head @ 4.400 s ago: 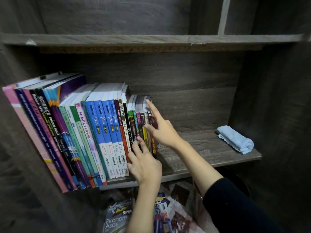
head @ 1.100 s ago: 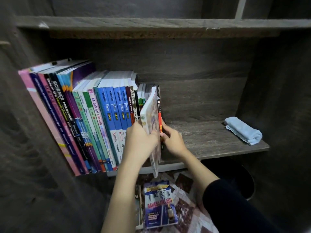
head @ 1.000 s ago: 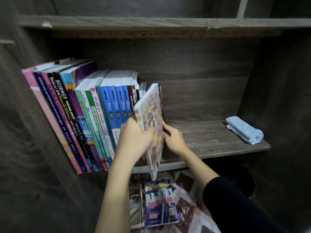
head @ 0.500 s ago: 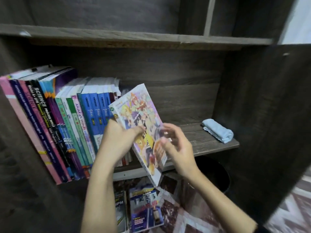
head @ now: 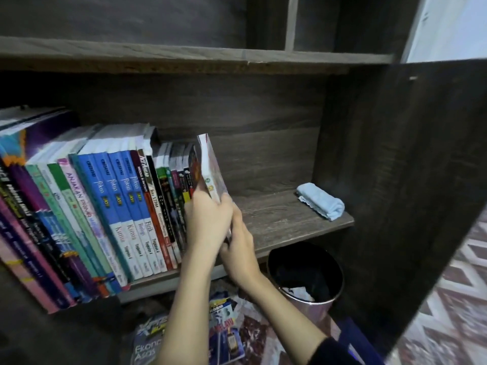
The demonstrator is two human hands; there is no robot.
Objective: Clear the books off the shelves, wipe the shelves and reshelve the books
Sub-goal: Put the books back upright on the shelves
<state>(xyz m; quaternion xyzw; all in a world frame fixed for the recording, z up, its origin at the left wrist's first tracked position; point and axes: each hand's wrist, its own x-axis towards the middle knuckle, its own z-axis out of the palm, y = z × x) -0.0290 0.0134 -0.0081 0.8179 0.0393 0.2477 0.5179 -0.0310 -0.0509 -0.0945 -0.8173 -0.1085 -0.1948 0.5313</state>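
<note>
We clasp the book (head: 212,169) in left hand (head: 208,219) and right hand (head: 238,248); tilted, it may slip off the shelf (head: 276,222) front edge.

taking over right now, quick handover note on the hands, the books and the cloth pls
Hands: the left hand grips the thin illustrated book, which stands at the right end of the row. The right hand holds the same book lower down.
Things: the row of books fills the left part of the shelf. The blue cloth lies folded at the shelf's right end, untouched. Some loose books lie on the floor below, beside a bin.
Done: most books are on the shelf; whether it has been wiped cannot be told.
Left: settle the held book and shelve the floor books.
</note>
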